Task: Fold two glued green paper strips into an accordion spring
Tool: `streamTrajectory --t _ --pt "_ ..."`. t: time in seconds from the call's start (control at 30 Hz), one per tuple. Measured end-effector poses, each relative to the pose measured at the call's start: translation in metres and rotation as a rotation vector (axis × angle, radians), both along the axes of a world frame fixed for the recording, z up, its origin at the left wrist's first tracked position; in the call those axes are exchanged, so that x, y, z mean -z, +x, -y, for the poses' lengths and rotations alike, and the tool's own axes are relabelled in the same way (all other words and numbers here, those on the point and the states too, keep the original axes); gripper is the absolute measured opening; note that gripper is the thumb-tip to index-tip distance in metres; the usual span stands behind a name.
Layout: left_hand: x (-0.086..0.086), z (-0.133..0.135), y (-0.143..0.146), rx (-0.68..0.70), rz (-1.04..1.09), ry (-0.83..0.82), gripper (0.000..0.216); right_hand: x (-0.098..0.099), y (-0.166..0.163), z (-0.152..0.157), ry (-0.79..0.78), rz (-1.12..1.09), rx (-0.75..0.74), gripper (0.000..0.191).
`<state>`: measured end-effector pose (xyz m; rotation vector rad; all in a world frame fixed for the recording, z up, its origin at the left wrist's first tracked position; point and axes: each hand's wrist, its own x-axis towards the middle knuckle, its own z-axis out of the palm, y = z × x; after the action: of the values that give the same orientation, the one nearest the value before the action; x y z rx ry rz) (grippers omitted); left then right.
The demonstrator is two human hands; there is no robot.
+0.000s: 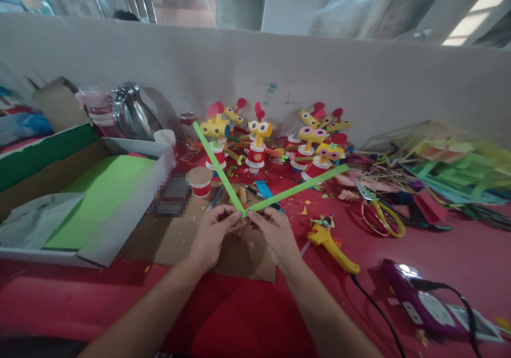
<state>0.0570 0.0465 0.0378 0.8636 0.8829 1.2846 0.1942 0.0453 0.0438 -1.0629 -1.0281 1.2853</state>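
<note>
My left hand [213,233] and my right hand [275,234] meet above a brown cardboard sheet [175,241]. Both pinch the joined ends of two green paper strips. One green strip [217,166] runs up and to the left. The other green strip [297,188] runs up and to the right, so they form a V. Fingers of both hands are closed on the corner where the strips meet.
Several paper-cup craft figures [259,142] stand at the back. A yellow glue gun [331,246], yellow-handled scissors [379,214], a purple power strip [419,299], coloured paper scraps [451,171] and a box with green paper [99,198] lie on the red table [471,251].
</note>
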Motion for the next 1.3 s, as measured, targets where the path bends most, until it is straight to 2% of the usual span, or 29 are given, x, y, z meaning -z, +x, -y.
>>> streamTrajectory --t 0.23,0.33,0.63,0.9,1.1,1.3 --pt "0.004 0.000 -0.003 0.046 -0.210 0.066 0.021 0.007 0.006 0.000 0.136 0.219 -0.012 0.023" --pt "0.005 -0.001 -0.005 0.063 -0.186 0.089 0.020 0.008 0.006 0.001 0.179 0.300 0.000 0.025" --pt "0.005 -0.003 -0.005 -0.031 -0.132 0.037 0.016 0.009 -0.003 0.007 0.189 0.282 -0.031 0.024" --pt "0.006 -0.002 -0.006 -0.097 -0.275 0.040 0.013 0.012 -0.005 0.010 0.159 0.362 -0.011 0.019" --pt "0.001 -0.002 -0.007 0.073 -0.140 -0.088 0.022 0.009 0.001 0.004 0.155 0.431 0.040 0.011" --pt "0.000 -0.002 -0.006 0.094 -0.062 -0.105 0.018 0.007 0.006 0.000 0.123 0.394 0.016 0.015"
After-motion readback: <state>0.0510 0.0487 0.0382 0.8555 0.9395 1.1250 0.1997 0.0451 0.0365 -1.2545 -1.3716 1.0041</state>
